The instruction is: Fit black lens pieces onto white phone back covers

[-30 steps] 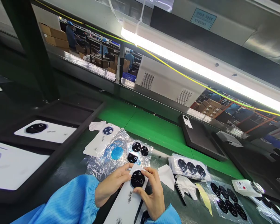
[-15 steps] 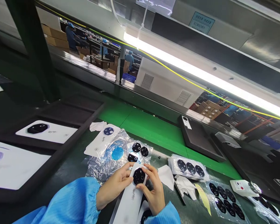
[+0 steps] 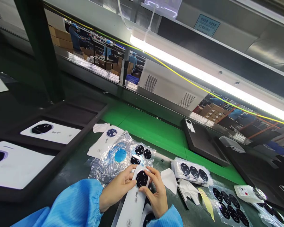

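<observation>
A white phone back cover with a black round camera lens plate at its top end lies before me, tilted. My left hand grips its upper left edge, the thumb beside the black plate. On the opposite edge, my right hand has fingers curled round the top corner and its thumb against the plate's lower right. Under my right wrist another white cover with a black plate is partly hidden. Just beyond my fingertips, loose black plates lie on clear plastic film.
Left, a dark tray holds white covers. Crumpled film with a blue disc lies ahead. On the right are a stack of packed lens plates, crumpled white tissue, a sheet of black plates and a white bottle.
The camera view has shifted slightly, so the scene sits a little further right. Both hands keep almost the same hold on the white cover.
</observation>
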The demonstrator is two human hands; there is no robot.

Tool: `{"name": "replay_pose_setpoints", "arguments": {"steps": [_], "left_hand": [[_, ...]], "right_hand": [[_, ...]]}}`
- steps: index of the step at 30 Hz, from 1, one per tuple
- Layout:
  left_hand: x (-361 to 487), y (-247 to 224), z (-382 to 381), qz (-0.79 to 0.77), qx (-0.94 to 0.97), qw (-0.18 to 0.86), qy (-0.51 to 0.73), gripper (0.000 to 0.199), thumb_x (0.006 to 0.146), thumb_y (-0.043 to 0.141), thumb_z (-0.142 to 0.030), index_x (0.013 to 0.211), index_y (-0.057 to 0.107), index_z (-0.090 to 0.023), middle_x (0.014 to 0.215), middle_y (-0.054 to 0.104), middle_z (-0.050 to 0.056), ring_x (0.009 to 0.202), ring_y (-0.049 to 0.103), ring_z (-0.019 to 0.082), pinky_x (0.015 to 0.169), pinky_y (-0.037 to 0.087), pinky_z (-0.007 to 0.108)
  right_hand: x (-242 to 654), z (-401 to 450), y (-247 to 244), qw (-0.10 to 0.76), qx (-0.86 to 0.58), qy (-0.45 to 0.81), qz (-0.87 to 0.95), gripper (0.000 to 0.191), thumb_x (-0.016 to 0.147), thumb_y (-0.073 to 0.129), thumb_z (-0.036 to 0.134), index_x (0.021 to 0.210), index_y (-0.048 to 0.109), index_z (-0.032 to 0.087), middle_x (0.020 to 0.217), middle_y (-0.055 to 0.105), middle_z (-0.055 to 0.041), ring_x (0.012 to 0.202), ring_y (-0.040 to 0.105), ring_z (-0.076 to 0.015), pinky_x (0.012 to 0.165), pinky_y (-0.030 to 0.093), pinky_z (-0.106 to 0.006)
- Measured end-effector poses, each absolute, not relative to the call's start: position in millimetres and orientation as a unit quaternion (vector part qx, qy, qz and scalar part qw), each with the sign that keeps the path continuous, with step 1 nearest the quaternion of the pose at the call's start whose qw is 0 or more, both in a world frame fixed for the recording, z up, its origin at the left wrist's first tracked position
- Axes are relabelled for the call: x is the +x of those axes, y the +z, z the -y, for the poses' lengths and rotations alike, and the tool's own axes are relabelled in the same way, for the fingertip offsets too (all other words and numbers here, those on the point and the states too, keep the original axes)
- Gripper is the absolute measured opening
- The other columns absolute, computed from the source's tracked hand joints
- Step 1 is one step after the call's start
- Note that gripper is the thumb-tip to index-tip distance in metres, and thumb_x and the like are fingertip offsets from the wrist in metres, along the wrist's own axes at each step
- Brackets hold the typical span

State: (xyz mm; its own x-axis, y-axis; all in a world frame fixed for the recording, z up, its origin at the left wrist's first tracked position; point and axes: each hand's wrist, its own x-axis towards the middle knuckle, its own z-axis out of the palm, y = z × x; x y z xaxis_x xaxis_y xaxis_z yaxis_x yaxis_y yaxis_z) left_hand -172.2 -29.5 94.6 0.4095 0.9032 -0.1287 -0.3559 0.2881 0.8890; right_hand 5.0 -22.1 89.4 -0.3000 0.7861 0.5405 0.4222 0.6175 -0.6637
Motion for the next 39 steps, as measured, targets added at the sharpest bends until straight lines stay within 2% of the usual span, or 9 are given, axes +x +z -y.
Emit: {"name": "replay_pose_setpoints", "arguments": {"steps": [7,15,18,23,28,33,36,39], "left_hand": [[-171.2,93.6,30.8,-0.320,0.423,0.726,0.437,0.061,0.072,0.065,-0.039,0.126,0.042,-0.021,0.096,0.067,0.007,0.069,0.061,0.016,0.061,0.044,0.025],[-171.9,98.9,32.9,-0.330,0.434,0.713,0.441,0.060,0.072,0.065,-0.037,0.125,0.044,-0.021,0.088,0.067,0.004,0.066,0.058,0.015,0.060,0.042,0.024],[-173.6,102.9,33.2,-0.339,0.436,0.713,0.433,0.058,0.072,0.065,-0.039,0.124,0.046,-0.021,0.088,0.066,0.004,0.067,0.057,0.016,0.061,0.042,0.024],[-173.5,96.3,30.9,-0.340,0.407,0.725,0.440,0.061,0.068,0.067,-0.042,0.122,0.047,-0.022,0.085,0.066,0.002,0.067,0.059,0.016,0.059,0.042,0.024],[-175.0,96.0,30.6,-0.361,0.379,0.739,0.424,0.068,0.064,0.070,-0.046,0.124,0.046,-0.022,0.077,0.065,-0.001,0.064,0.059,0.017,0.057,0.042,0.024],[-179.0,106.4,29.1,-0.361,0.348,0.766,0.403,0.068,0.061,0.075,-0.044,0.120,0.051,-0.021,0.070,0.062,-0.003,0.063,0.057,0.014,0.057,0.041,0.022],[-179.9,107.9,28.1,-0.333,0.321,0.789,0.405,0.068,0.064,0.076,-0.041,0.122,0.048,-0.020,0.076,0.065,-0.001,0.070,0.060,0.015,0.063,0.044,0.024],[-180.6,109.3,28.5,-0.307,0.319,0.797,0.411,0.067,0.067,0.075,-0.038,0.124,0.046,-0.019,0.077,0.067,0.000,0.069,0.062,0.015,0.065,0.045,0.025]], "right_hand": [[3.2,20.7,88.9,0.449,-0.383,0.216,0.778,0.037,0.082,0.064,0.039,0.117,0.060,0.031,0.115,0.059,-0.0090,0.108,0.060,-0.0226,0.074,0.057,-0.028],[3.5,19.6,90.2,0.447,-0.382,0.186,0.787,0.037,0.082,0.064,0.040,0.117,0.060,0.031,0.115,0.060,-0.0093,0.107,0.060,-0.0235,0.080,0.056,-0.033],[3.5,19.4,91.2,0.444,-0.377,0.154,0.798,0.037,0.082,0.064,0.038,0.118,0.059,0.028,0.117,0.060,-0.0104,0.108,0.059,-0.0246,0.088,0.053,-0.039],[1.1,21.8,95.5,0.422,-0.377,0.074,0.821,0.035,0.085,0.060,0.038,0.116,0.055,0.024,0.119,0.056,-0.0140,0.109,0.056,-0.0276,0.088,0.052,-0.045],[-3.4,27.2,100.6,0.406,-0.382,0.000,0.830,0.029,0.089,0.051,0.040,0.112,0.050,0.022,0.105,0.056,-0.0128,0.097,0.059,-0.0249,0.077,0.056,-0.041],[-7.2,33.3,107.7,0.398,-0.366,-0.068,0.839,0.025,0.091,0.050,0.029,0.112,0.050,0.017,0.100,0.058,-0.0125,0.092,0.058,-0.0238,0.074,0.056,-0.039],[-4.3,35.3,109.7,0.416,-0.347,-0.078,0.837,0.029,0.088,0.054,0.026,0.114,0.051,0.015,0.103,0.059,-0.0136,0.096,0.057,-0.0238,0.078,0.055,-0.038],[5.4,32.7,105.6,0.477,-0.370,-0.023,0.797,0.033,0.085,0.059,0.029,0.114,0.053,0.016,0.105,0.060,-0.0129,0.098,0.058,-0.0237,0.081,0.054,-0.038]]}}
